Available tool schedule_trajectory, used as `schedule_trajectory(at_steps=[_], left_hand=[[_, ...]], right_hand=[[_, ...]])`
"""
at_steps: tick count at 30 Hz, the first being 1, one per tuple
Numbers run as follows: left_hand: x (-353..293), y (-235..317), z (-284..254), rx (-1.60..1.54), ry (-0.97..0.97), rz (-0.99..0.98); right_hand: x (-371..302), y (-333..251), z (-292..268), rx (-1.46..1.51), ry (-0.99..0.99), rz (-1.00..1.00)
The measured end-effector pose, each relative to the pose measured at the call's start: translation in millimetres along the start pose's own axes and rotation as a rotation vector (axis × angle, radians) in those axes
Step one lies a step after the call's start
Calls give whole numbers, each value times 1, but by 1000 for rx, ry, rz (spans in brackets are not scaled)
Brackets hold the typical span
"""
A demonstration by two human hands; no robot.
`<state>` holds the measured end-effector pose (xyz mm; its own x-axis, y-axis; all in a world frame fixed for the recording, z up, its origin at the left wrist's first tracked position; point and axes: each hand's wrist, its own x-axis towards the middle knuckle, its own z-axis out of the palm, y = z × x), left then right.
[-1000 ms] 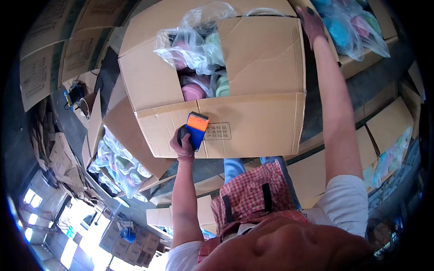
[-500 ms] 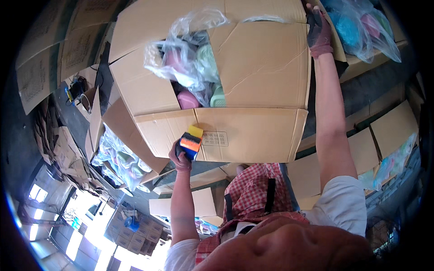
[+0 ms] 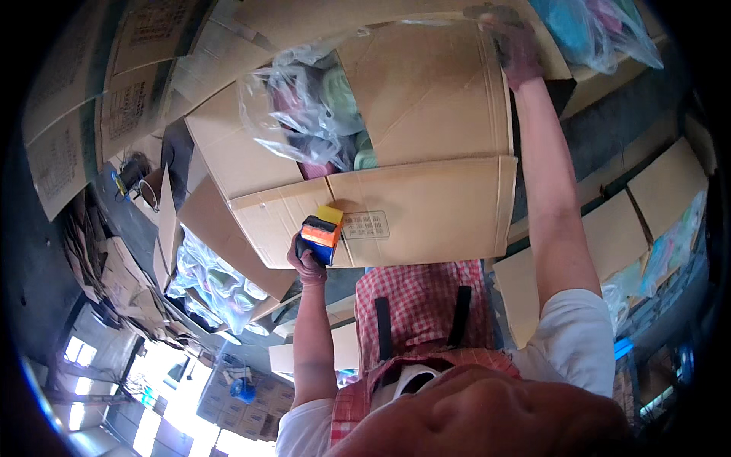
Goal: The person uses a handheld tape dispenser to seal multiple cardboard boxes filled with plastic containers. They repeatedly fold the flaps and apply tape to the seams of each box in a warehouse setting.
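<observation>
A large brown carton [image 3: 426,99] is in front of me, its flaps partly folded in. Through a gap between them show clear plastic film [image 3: 301,99] and green [image 3: 365,152] and dark pink items. In my left hand [image 3: 307,263], at the near flap, is what looks like a tape dispenser [image 3: 320,234], coloured blue, orange, black and yellow. The fingers are wrapped round it, and its yellow end meets the flap. My right hand [image 3: 518,49], gloved, lies over the carton's far right corner. Its fingers are stretched leftward over the flap and blurred.
Another carton with film-wrapped goods [image 3: 213,278] stands to the left, beside a pile of flattened cardboard [image 3: 118,274]. More open cartons [image 3: 601,259] line the right. Bagged blue and pink items [image 3: 601,34] sit at the far right. Printed cartons [image 3: 61,164] are stacked at the far left.
My right hand has shifted left over the far corner, its fingers now pointing left instead of away. The carton's gap sits slightly higher in view. My left hand keeps the tape dispenser at the near flap.
</observation>
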<state>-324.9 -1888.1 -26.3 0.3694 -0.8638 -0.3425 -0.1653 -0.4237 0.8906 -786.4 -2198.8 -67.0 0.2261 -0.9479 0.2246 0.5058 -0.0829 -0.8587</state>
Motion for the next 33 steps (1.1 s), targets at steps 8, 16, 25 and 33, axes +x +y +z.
schedule_trajectory(at_steps=[8, 16, 25, 33], left_hand=[[1, 32, 26, -92, -104, -70], [80, 113, 64, -166, -261, -154], [116, 99, 122, 58, -522, 52], [111, 115, 135, 287, -560, 186]], right_hand=[[-132, -50, 33, -2008, -382, 573], [-184, -5, 47, -1787, 183, 338], [-293, 23, 46, -273, 1389, 481], [-243, -15, 94, -752, 1134, 922]])
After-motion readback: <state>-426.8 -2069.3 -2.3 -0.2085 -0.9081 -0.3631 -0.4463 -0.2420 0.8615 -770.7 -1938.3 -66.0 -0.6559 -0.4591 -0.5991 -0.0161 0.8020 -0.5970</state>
